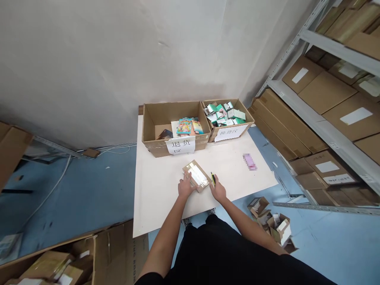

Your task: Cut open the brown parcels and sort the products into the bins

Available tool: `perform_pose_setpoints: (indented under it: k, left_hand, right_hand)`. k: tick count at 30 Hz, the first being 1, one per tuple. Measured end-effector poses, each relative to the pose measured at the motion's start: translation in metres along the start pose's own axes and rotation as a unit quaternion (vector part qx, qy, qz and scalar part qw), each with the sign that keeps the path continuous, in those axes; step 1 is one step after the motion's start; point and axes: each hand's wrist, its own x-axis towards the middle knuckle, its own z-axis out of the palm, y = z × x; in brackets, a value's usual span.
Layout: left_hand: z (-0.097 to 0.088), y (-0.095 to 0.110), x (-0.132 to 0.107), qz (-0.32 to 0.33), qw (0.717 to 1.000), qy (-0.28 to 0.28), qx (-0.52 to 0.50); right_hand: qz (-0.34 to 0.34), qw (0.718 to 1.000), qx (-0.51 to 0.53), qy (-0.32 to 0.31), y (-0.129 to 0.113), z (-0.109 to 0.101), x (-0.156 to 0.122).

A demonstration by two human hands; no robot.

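A small taped cardboard box [204, 180] with a white label lies on the white tabletop [160, 186]. My left hand [185, 186] grips its left corner, fingers over the top edge and thumb along the near side. In my right hand [219, 190], closed fingers hold a yellow-and-black utility knife [213, 178], its tip pointing away from me. That hand is beside the right end of the box; whether the blade is out is too small to tell.
Behind stand two open cartons with paper signs: one [156, 148] holding colourful booklets, the other [251, 117] green-and-white boxes. A pixelated pink item [249, 162] lies to the right. Shelving [314, 107] flanks the right; opened boxes [280, 227] lie on the floor. A large carton [118, 249] stands lower left.
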Motion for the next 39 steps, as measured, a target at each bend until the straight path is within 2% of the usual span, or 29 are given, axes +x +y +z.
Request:
perform_pose_setpoints:
  k: [4,7,10,12,15,18,21,23,28,39]
  left_hand:
    - [0.032,0.052,-0.005,-0.067,0.997,0.028,0.014]
    - [0.051,0.082,-0.009,-0.093,0.995,0.023,0.021]
    - [0.058,0.099,-0.013,-0.071,0.996,0.026,0.046]
    - [0.052,0.104,-0.013,-0.055,0.996,0.026,0.06]
    - [0.036,0.102,-0.003,-0.028,0.997,0.032,0.058]
    - [0.026,0.093,0.012,0.007,0.998,0.031,0.046]
    - [0.029,0.085,0.021,0.015,0.999,0.019,0.049]
    - [0.035,0.081,0.023,0.014,0.998,0.018,0.064]
    - [0.044,0.075,0.024,0.03,0.994,0.037,0.1]
    - [0.046,0.07,0.027,0.033,0.992,0.041,0.116]
  right_hand:
    - [0.042,0.999,0.024,0.015,-0.015,0.005,0.056]
    - [0.042,0.996,0.069,0.037,-0.011,-0.007,0.096]
    - [0.011,0.995,0.085,0.041,-0.003,-0.029,0.129]
    - [-0.015,0.995,0.097,0.029,0.004,-0.042,0.144]
    - [-0.033,0.987,0.158,-0.007,0.024,-0.058,0.154]
    - [-0.039,0.966,0.246,-0.069,0.056,-0.068,0.15]
    - [-0.053,0.939,0.309,-0.143,0.086,-0.072,0.14]
    - [-0.058,0.929,0.323,-0.173,0.097,-0.073,0.135]
    - [-0.064,0.931,0.296,-0.205,0.096,-0.071,0.133]
    - [-0.057,0.939,0.276,-0.197,0.091,-0.066,0.134]
